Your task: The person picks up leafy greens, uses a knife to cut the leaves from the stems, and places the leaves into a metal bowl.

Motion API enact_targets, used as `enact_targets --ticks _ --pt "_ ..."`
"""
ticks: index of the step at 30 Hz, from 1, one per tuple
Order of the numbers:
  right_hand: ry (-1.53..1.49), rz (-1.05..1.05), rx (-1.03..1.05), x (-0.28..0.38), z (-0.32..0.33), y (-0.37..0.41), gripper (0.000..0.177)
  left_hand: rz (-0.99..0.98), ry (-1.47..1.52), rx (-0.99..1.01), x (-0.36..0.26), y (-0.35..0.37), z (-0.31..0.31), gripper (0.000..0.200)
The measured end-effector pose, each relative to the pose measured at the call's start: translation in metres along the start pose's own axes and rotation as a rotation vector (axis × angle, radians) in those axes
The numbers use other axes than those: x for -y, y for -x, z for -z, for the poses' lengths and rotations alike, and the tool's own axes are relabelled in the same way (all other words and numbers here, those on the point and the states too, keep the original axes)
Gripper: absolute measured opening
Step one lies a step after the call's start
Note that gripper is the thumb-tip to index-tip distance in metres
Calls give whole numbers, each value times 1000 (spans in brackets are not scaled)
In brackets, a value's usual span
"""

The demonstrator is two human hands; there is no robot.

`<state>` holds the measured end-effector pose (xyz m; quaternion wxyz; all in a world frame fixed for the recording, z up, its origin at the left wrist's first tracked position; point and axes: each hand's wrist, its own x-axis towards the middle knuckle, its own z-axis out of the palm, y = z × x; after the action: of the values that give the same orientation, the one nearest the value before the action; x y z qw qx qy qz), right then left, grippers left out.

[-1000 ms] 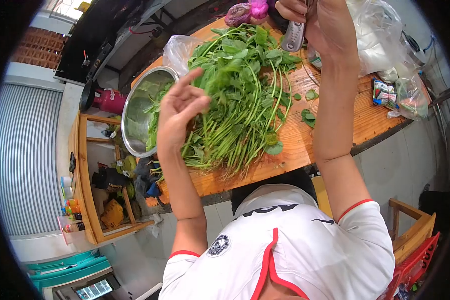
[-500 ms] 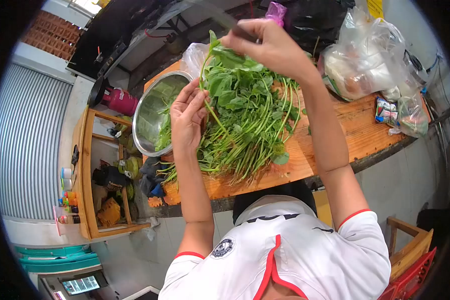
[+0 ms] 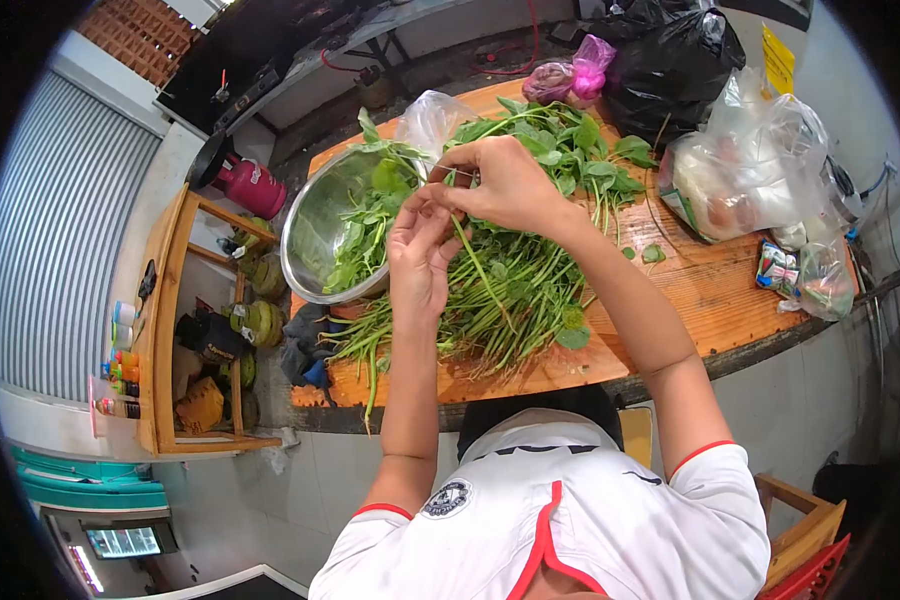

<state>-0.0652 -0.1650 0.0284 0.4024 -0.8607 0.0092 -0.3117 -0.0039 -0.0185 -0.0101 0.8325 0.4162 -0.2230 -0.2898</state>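
Observation:
My left hand [image 3: 422, 248] is closed in a pinch on a long green vegetable stem [image 3: 485, 275], above the pile of greens. Close against its fingertips, my right hand [image 3: 510, 185] is also pinched, at the upper part of this stem; its palm side is hidden, so anything else in it cannot be made out. Under and behind both hands lies a heap of leafy greens [image 3: 540, 270], leaves toward the back and bare stalks toward me. Left of my left hand, a steel bowl [image 3: 295, 255] holds picked leaves and tender tops.
The wooden table [image 3: 690, 290] carries a clear plastic bag [image 3: 432, 118] behind the bowl, a pink bag [image 3: 592, 68], a black bag [image 3: 675, 70] and filled clear bags [image 3: 745, 170] at the right. A dark cloth [image 3: 305, 350] lies at the left edge. A wooden shelf [image 3: 170, 330] stands left.
My right hand has come down and toward me from above the leaves to meet my left hand. The dark object and blurred grey streak by it no longer show. More leafy tops hang over the bowl.

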Motion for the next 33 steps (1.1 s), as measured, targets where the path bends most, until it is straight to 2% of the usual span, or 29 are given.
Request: enact_targets --ticks 5,9,15,22,24,25,28,29,33 --pt "-179 11 -18 -4 -9 -1 23 -46 -106 -59 2 6 0 22" --pt "-380 -162 100 -6 -3 -3 26 -82 -81 -102 -3 5 1 19" --pt "-609 -225 294 -4 -5 -1 25 -63 -120 -135 -13 1 2 20" --pt "-441 -196 310 6 -4 0 25 -78 -19 -46 -12 1 15 16" --pt "-403 -200 284 19 5 1 26 -80 -16 -107 -16 6 12 15" --pt "-274 -149 311 18 8 1 31 -83 -12 -137 -19 8 12 15" --pt "-576 -186 268 48 24 8 37 -144 -53 -190 -19 16 24 15" --pt "-685 -204 336 56 27 11 39 -161 -65 -212 -19 20 26 15" --pt "-772 -119 474 61 -1 18 37 -243 -127 -227 -17 29 32 14"
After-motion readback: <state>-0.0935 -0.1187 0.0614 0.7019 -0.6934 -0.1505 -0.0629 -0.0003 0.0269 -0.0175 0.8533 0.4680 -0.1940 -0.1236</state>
